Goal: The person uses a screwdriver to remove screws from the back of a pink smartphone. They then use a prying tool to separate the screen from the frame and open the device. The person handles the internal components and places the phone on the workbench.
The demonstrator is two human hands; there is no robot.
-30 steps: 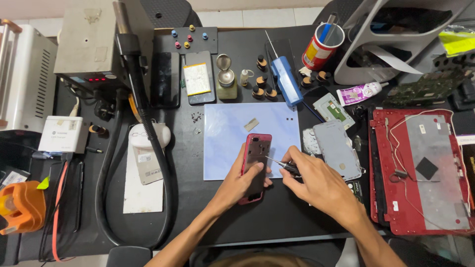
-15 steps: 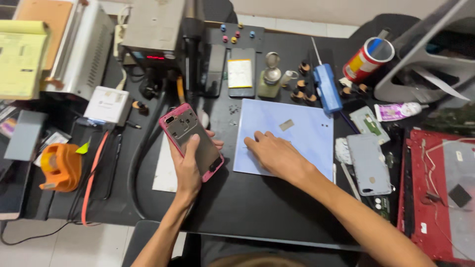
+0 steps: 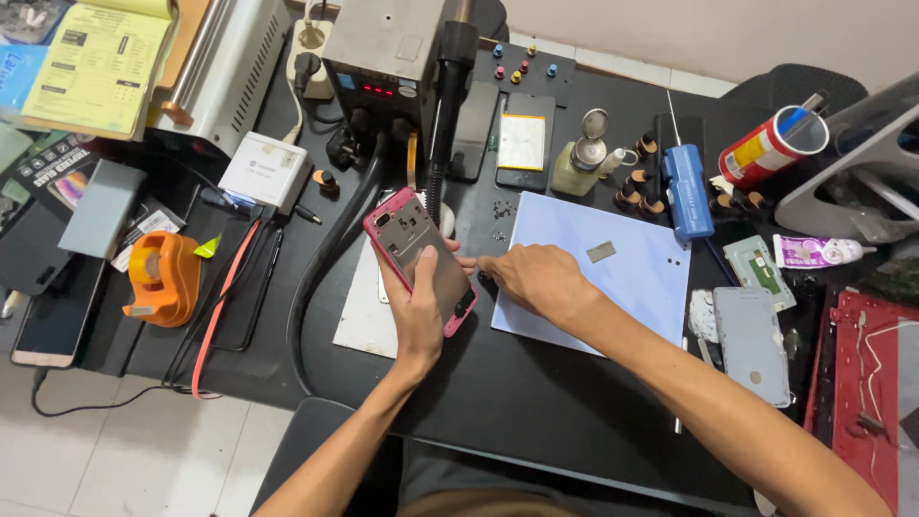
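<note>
The left hand (image 3: 421,311) grips a pink phone (image 3: 421,258) with its back cover off, fingers wrapped around its lower half, and holds it tilted above a white plate (image 3: 364,321) that lies on the black desk (image 3: 536,402). The right hand (image 3: 536,278) rests on the left edge of a pale blue mat (image 3: 622,278), fingers curled and pointing toward the phone; its fingertips seem to pinch something tiny, but the view is too small to tell what, or whether they hold anything at all. A small grey chip (image 3: 601,252) lies on the mat just beyond that hand. Behind the phone stands a grey hot-air station (image 3: 388,48) with a thick black hose (image 3: 330,258) that curves down past the plate. Along the back of the desk sit a dark phone (image 3: 524,142) with a pale battery, a pump bottle (image 3: 581,158), and a blue tool (image 3: 686,190). A red can (image 3: 773,146) stands further right. To the right of the mat lies a grey phone cover (image 3: 751,340). At the far left sits an orange tape dispenser (image 3: 161,278), and near it a white charger box (image 3: 268,170).
</note>
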